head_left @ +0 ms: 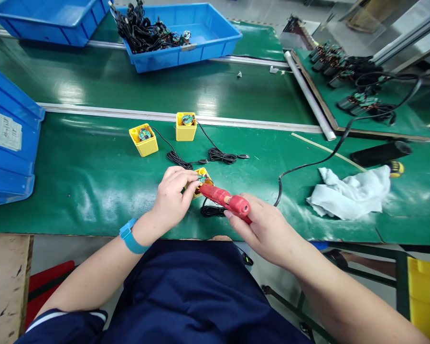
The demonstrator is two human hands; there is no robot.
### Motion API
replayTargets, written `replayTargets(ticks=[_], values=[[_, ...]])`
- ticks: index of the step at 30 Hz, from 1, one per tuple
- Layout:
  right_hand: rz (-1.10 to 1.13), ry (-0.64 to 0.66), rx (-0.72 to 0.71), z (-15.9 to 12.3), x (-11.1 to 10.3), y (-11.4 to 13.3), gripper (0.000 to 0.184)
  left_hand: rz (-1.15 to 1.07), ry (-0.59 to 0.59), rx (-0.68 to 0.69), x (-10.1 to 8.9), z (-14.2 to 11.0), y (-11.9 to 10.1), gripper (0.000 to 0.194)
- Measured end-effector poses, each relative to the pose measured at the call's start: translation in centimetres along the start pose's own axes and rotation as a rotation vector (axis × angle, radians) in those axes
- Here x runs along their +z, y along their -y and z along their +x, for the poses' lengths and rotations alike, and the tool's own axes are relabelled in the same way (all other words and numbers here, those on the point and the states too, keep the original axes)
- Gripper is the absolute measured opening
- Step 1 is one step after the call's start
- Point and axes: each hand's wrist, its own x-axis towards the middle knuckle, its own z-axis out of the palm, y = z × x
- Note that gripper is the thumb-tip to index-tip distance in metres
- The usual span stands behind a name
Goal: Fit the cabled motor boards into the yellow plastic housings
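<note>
My right hand (267, 229) is wrapped round a red glue gun (225, 198). Its nozzle points left at a small yellow holder (203, 177) with a green circuit board in it. My left hand (172, 196) pinches that holder from the left and steadies it on the green belt (93, 177). A black coiled cable (212, 210) lies just below the holder. Two more yellow holders with boards, one on the left (144, 139) and one further right (186, 126), stand further back, each with a black cable trailing to the right.
A white rag (351, 193) lies to the right, with a black tool (380, 154) behind it. The glue gun's black cord (308, 165) loops over the belt. A blue bin of cabled parts (215, 36) stands at the back, another blue bin (7, 138) at the left edge.
</note>
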Motion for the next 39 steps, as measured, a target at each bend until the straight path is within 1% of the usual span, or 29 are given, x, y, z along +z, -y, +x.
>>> replayTargets(ticks=[10, 17, 24, 33, 39], values=[[0.04, 0.016, 0.078, 0.08, -0.51, 0.11, 0.014, 0.004, -0.001, 0.001, -0.09, 0.0, 0.0, 0.007], [0.044, 0.018, 0.041, -0.05, -0.71, 0.16, 0.009, 0.015, -0.001, -0.001, -0.06, -0.02, -0.09, 0.007], [0.038, 0.019, 0.05, -0.19, -0.72, -0.16, 0.013, 0.005, -0.001, -0.011, -0.03, -0.08, 0.05, 0.007], [0.025, 0.015, 0.049, -0.47, -0.5, -0.35, 0.01, 0.025, 0.007, 0.012, -0.06, -0.02, -0.02, 0.006], [0.024, 0.007, 0.065, -0.55, -0.51, -0.29, 0.012, 0.021, 0.0, 0.017, -0.02, -0.03, 0.03, 0.006]])
